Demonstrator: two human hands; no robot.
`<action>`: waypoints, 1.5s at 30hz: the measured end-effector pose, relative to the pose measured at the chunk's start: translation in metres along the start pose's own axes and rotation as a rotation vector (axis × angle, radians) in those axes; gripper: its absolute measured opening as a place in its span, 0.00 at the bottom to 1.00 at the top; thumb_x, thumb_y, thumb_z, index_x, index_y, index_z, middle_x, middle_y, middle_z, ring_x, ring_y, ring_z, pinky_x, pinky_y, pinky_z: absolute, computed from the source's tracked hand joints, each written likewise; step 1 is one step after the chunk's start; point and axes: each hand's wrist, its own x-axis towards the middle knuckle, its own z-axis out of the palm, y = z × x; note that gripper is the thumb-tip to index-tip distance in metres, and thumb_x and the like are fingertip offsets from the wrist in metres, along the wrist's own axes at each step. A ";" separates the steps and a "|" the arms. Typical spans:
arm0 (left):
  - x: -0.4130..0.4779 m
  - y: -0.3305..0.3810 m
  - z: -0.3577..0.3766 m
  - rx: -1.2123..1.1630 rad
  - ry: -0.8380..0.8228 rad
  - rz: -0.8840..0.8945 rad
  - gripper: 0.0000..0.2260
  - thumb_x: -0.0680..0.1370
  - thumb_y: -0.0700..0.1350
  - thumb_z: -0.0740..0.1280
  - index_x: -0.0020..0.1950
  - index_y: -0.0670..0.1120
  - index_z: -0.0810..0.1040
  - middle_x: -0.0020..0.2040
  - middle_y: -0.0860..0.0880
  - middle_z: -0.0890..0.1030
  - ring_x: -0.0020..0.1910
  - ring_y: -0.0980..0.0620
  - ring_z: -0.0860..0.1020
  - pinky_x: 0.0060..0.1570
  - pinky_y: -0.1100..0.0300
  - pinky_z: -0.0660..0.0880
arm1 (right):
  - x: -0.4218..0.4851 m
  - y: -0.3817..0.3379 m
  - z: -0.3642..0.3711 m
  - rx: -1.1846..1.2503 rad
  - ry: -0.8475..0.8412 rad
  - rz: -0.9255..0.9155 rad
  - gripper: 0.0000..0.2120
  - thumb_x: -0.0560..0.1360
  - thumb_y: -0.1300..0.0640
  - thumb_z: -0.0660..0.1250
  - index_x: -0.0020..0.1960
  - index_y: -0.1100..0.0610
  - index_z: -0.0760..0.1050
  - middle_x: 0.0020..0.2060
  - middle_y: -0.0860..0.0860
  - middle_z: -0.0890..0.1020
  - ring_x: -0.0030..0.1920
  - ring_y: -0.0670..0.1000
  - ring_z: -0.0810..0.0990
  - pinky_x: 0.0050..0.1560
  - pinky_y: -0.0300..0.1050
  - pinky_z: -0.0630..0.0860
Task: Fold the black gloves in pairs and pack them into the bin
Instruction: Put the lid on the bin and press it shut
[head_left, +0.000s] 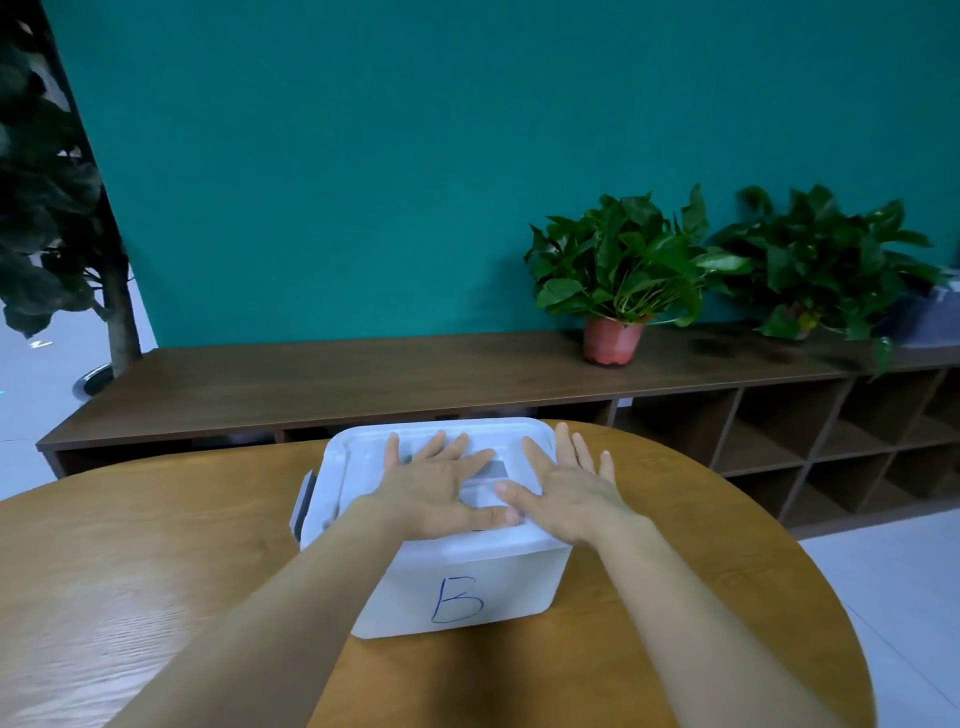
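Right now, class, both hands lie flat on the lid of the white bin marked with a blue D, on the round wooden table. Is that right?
Wrong letter: it is B, not D. The head view shows the left hand and right hand flat on the lid of the white bin marked with a blue B, on the round wooden table.

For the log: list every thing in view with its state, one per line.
bin: upright on the round table, letter B facing the camera.
lid: on the bin, covering it.
left hand: open, flat on the lid.
right hand: open, flat on the lid.
plant in the red pot: upright on the wooden shelf.
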 end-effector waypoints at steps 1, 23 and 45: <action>0.002 -0.001 0.001 0.008 -0.002 -0.007 0.42 0.70 0.79 0.54 0.80 0.64 0.48 0.82 0.56 0.44 0.80 0.54 0.39 0.72 0.35 0.31 | -0.002 0.006 0.002 0.042 0.019 0.061 0.43 0.74 0.24 0.47 0.80 0.42 0.38 0.79 0.55 0.34 0.79 0.57 0.36 0.76 0.62 0.38; 0.000 -0.001 0.013 0.039 0.081 0.014 0.45 0.66 0.80 0.48 0.80 0.61 0.49 0.82 0.56 0.47 0.80 0.54 0.41 0.72 0.36 0.29 | -0.019 -0.018 0.015 0.029 0.194 0.099 0.29 0.83 0.40 0.50 0.80 0.49 0.52 0.79 0.59 0.53 0.79 0.58 0.52 0.77 0.61 0.43; -0.081 -0.076 0.040 -0.651 0.488 -0.223 0.38 0.78 0.60 0.65 0.82 0.54 0.49 0.82 0.49 0.48 0.80 0.53 0.46 0.75 0.54 0.59 | -0.001 -0.102 0.030 -0.180 0.043 -0.274 0.29 0.82 0.37 0.40 0.80 0.42 0.39 0.80 0.48 0.40 0.78 0.47 0.35 0.75 0.59 0.31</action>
